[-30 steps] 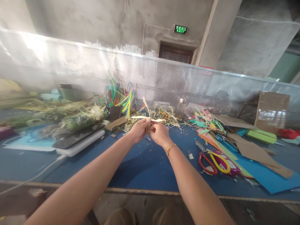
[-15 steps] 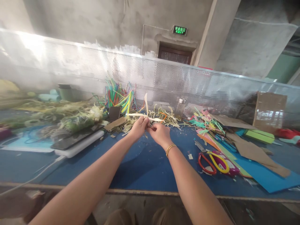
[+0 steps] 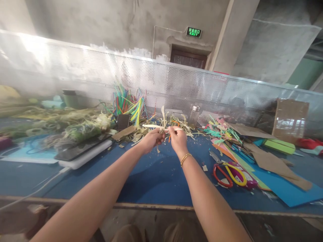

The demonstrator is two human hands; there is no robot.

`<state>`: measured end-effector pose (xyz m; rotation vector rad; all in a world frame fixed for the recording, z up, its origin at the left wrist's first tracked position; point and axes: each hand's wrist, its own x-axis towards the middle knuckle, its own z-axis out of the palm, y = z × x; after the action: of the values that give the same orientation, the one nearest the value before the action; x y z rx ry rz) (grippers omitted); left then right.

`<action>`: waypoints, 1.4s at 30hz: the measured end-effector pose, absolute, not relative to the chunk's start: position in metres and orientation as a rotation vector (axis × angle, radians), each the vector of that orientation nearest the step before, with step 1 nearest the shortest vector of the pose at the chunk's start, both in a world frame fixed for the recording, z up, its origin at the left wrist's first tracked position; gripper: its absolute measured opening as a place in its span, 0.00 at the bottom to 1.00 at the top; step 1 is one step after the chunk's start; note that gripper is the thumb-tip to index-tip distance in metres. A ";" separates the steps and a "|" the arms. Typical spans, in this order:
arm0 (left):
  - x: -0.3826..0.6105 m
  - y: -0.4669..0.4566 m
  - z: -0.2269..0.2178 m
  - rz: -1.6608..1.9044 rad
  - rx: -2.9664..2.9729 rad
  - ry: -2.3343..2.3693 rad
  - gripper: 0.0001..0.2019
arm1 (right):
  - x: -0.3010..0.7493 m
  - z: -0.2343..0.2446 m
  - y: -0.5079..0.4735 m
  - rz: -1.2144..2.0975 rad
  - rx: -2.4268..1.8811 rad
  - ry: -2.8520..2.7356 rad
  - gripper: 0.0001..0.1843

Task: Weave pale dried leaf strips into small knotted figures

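Observation:
Both my hands are held out over the blue table point(image 3: 156, 174), pinching a few pale leaf strips point(image 3: 153, 126) that cross between them. My left hand point(image 3: 150, 139) is closed on the crossing point, with one strip sticking up and another out to the left. My right hand point(image 3: 178, 138), with a gold bracelet on its wrist, pinches a strip end just to the right of the left hand. A heap of similar strips point(image 3: 176, 123) lies on the table right behind the hands.
Scissors with red and yellow handles point(image 3: 228, 174) lie at the right, beside coloured paper sheets point(image 3: 282, 188) and brown card point(image 3: 275, 161). At the left lie a white tablet point(image 3: 84, 155), dried grass point(image 3: 63, 124) and a bunch of coloured straws point(image 3: 127, 102). A perforated metal screen point(image 3: 176, 84) closes the back.
My right hand has risen and turned, now pinching a strip end higher up beside the left hand. The upright strip has shifted a little to the right.

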<state>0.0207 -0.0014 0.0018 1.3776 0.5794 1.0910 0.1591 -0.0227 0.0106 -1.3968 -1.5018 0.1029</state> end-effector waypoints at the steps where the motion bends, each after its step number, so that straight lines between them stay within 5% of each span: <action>1: 0.021 -0.001 0.001 1.099 1.375 0.578 0.04 | 0.159 0.011 -0.023 0.095 -1.398 -1.509 0.19; 21: 0.026 -0.001 -0.001 1.457 1.318 0.760 0.14 | 0.154 0.013 -0.028 -0.085 -1.559 -1.596 0.17; 37: 0.020 0.003 0.002 1.431 1.362 0.735 0.12 | 0.161 0.013 -0.027 -0.003 -1.595 -1.491 0.11; 42: 0.018 0.007 -0.004 1.480 1.616 0.792 0.13 | 0.166 0.019 -0.033 -0.298 -1.462 -1.301 0.30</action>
<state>0.0178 0.0075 -0.0035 1.6162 0.7925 1.4803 0.1658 -0.0333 0.0188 -1.4616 -1.3006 -0.2978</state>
